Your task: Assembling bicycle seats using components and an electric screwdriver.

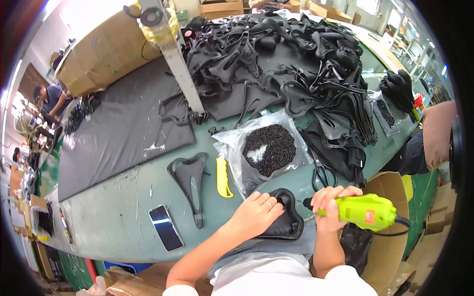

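Observation:
My left hand, a ring on one finger, is closed on a black bicycle saddle at the table's near edge. The saddle's hollow side faces up. To its right, my right hand grips a bright green electric screwdriver with a cord at its back end. The driver's dark tip points left at the saddle, slightly apart from it. Just beyond both hands lies a clear plastic bag full of small black screws. What the left fingertips press on is too small to make out.
A black saddle shell, a yellow-handled tool and a phone lie left of my hands. Black-handled scissors rest beyond the driver. Saddle parts heap up behind a metal post. An open carton stands at right.

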`<state>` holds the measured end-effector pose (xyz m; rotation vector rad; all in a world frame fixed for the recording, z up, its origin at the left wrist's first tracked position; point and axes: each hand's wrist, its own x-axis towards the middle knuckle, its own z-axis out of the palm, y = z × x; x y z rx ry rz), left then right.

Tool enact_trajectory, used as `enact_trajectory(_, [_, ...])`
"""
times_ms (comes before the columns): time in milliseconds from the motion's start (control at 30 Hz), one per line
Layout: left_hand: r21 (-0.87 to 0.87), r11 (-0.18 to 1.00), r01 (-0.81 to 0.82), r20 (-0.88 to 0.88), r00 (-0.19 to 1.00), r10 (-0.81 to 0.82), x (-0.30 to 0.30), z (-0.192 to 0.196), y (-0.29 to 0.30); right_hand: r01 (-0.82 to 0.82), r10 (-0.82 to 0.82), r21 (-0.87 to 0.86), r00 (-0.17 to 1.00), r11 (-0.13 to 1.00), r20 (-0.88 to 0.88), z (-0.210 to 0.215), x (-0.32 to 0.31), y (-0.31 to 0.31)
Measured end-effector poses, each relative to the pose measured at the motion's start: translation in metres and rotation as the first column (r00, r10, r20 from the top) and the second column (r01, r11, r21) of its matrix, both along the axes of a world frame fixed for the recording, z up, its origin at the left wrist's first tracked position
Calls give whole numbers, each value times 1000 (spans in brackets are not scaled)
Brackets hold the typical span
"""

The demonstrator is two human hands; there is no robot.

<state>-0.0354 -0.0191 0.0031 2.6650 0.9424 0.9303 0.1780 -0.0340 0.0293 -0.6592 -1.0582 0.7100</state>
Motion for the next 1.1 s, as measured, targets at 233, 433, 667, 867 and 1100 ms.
enact_trajectory(233, [110,994,1,-9,1000,0,3,-6,-15,-307,307,8,950,952,-52,21,-26,-19])
enact_trajectory(433, [94,995,34,149,988,-48,4,-12,-17,-273,273,24,952,962,-140,30,-21,-20])
enact_trajectory(667, [2,998,58,146,988,-57,6,-19,-20,-282,286,47,945,958,-158,30,-11,-22])
enact_trajectory(867, [9,998,69,158,985,-69,8,-24,-25,-337,339,42,925,940,-174,28,-7,-19])
enact_trajectory(1100, [-148,924,-352,32,932,361,22,-34,-19,-188,193,86,979,978,-63,3,-7,12])
